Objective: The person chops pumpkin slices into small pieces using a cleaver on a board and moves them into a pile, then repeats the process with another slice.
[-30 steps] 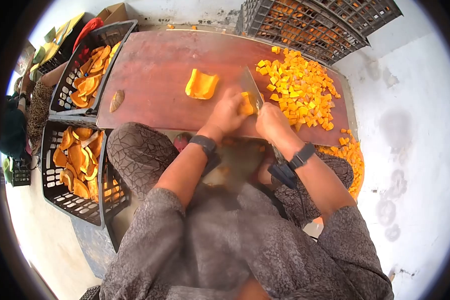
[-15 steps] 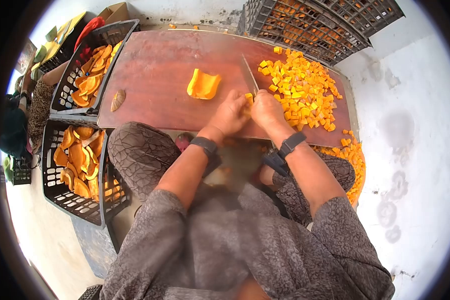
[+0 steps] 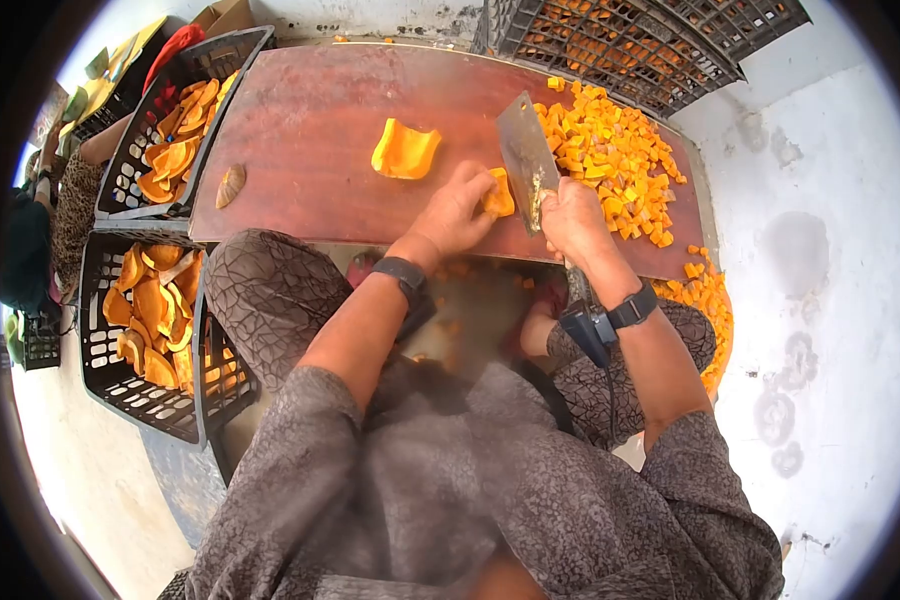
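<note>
My right hand (image 3: 576, 220) is closed round the handle of a cleaver (image 3: 526, 145), whose broad blade is turned partly flat toward me, with bits of orange flesh stuck near the handle. Just left of the blade, my left hand (image 3: 458, 212) grips a small piece of pumpkin (image 3: 500, 193) against the reddish board (image 3: 300, 130). Farther up and left lies a larger curved pumpkin chunk (image 3: 405, 150). A heap of pumpkin cubes (image 3: 615, 150) covers the board's right side, beyond the cleaver.
Two black crates (image 3: 100, 320) of pumpkin slices stand along the left. Stacked crates (image 3: 620, 50) rise behind the heap. More cubes (image 3: 710, 300) lie below the board's right end, near the white wall (image 3: 810, 260). A brown scrap (image 3: 231, 186) rests at the board's left. Another person's arm (image 3: 105, 145) shows far left.
The cleaver has swung from edge-on to showing its flat side, and my right hand has moved right and slightly down. My left hand has shifted slightly, exposing more of the pumpkin piece.
</note>
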Motion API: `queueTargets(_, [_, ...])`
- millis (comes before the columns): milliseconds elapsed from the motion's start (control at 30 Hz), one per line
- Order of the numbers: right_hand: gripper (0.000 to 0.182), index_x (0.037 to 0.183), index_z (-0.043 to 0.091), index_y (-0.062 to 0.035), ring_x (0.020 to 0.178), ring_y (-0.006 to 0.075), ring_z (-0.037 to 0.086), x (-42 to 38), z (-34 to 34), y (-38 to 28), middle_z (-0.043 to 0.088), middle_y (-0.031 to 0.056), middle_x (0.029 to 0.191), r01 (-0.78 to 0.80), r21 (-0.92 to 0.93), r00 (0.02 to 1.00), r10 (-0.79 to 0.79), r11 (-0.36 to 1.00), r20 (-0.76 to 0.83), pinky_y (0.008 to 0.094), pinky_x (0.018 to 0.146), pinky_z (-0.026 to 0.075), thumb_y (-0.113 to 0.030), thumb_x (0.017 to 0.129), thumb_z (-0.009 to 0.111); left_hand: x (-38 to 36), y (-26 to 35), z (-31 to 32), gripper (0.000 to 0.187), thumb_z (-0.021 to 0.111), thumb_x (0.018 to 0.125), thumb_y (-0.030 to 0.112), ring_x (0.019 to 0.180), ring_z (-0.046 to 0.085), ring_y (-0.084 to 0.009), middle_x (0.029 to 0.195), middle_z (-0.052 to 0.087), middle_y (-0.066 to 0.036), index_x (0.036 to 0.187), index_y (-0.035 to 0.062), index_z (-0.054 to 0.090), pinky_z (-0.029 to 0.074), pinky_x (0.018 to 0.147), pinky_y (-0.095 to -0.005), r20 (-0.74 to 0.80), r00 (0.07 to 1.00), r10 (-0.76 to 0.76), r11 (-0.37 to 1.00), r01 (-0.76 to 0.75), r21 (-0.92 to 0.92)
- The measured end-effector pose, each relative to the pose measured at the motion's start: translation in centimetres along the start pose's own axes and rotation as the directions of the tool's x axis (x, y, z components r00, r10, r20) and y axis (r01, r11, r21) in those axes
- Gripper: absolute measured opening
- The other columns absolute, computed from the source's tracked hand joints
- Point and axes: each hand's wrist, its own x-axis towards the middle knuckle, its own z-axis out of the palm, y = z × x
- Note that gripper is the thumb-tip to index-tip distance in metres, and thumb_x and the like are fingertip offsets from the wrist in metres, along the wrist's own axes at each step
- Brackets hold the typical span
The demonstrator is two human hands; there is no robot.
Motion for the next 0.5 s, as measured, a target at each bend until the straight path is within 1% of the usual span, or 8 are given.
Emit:
queueTargets(67, [0.033,0.090,0.060,0.0091,0.073,0.0426,0.066,-0.7,-0.3,-0.2,0.064,0.0294,0.078,0.048,-0.036,0.998,-0.046,0.998,0.042,0.0482,0.070,0.052,-0.023,0.089,0.051,0.0,0.0,-0.1,0.030,0.070,0.074,0.007,0.104,0.054,-0.0400,0.111,0.052,-0.019,0.100,0.0060,0.054,0.049,0.087,-0.0412,0.009,1.000,0.011,1.000,-0.011,0.001])
queueTargets(100, [0.033,0.090,0.060,0.0091,0.073,0.0426,0.066,-1.2,-0.5,-0.4,0.064,0.0294,0.078,0.050,-0.036,0.998,-0.048,0.998,0.042,0.0482,0.070,0.052,-0.023,0.089,0.051,0.0,-0.1,-0.1,0.030,0.070,0.074,0.007,0.104,0.054,-0.0400,0.111,0.052,-0.019,0.100,0.0060,0.054,0.049,0.087,-0.0412,0.008,1.000,0.011,1.000,-0.011,0.002])
queueTargets(167, [0.034,0.090,0.059,0.0109,0.064,0.0386,0.066,-2.0,-0.7,-1.0,0.063,0.0273,0.071,0.021,0.002,0.998,-0.021,1.000,0.061,0.0462,0.062,0.053,-0.021,0.090,0.049,0.0,-0.4,0.0,0.031,0.069,0.074,0.007,0.103,0.054,-0.0401,0.110,0.052,-0.019,0.101,0.0059,0.054,0.049,0.087,-0.0413,-0.008,0.999,0.050,0.999,-0.050,0.010])
queueTargets(200, [0.034,0.090,0.059,0.0109,0.064,0.0386,0.066,-2.3,-0.8,-1.2,0.063,0.0273,0.071,0.019,0.002,0.998,-0.020,1.000,0.061,0.0462,0.062,0.053,-0.021,0.090,0.049,0.0,-0.3,0.0,0.031,0.069,0.074,0.007,0.103,0.054,-0.0401,0.110,0.052,-0.019,0.101,0.0059,0.054,0.049,0.087,-0.0413,-0.006,0.999,0.050,0.999,-0.050,0.009])
queueTargets(267, [0.028,0.091,0.052,0.0078,0.042,0.0210,0.058,-2.7,-1.0,-1.4,0.057,0.0141,0.056,-0.022,0.022,0.994,0.019,1.000,0.112,0.0352,0.036,0.047,-0.020,0.098,0.048,0.0,-0.1,0.0,0.031,0.069,0.074,0.007,0.102,0.055,-0.0401,0.109,0.052,-0.019,0.101,0.0057,0.054,0.049,0.086,-0.0415,0.001,0.999,0.033,0.999,-0.033,0.006])
queueTargets(367, [0.028,0.091,0.052,0.0075,0.042,0.0207,0.058,-3.4,-1.5,-1.7,0.057,0.0143,0.056,-0.044,0.026,0.990,0.040,0.999,0.134,0.0349,0.036,0.047,-0.019,0.098,0.048,0.0,0.1,-0.1,0.031,0.069,0.074,0.007,0.101,0.055,-0.0397,0.110,0.052,-0.019,0.101,0.0052,0.054,0.049,0.085,-0.0417,0.004,1.000,0.031,0.999,-0.031,0.015])
queueTargets(500, [0.027,0.091,0.052,0.0075,0.042,0.0212,0.058,-3.9,-1.6,-1.4,0.057,0.0150,0.057,-0.018,0.005,0.990,0.017,1.000,0.143,0.0353,0.036,0.047,-0.019,0.098,0.048,0.1,0.2,-0.2,0.030,0.068,0.075,0.008,0.099,0.056,-0.0394,0.109,0.051,-0.019,0.102,0.0048,0.055,0.049,0.084,-0.0419,0.016,0.999,0.033,0.999,-0.033,0.033])
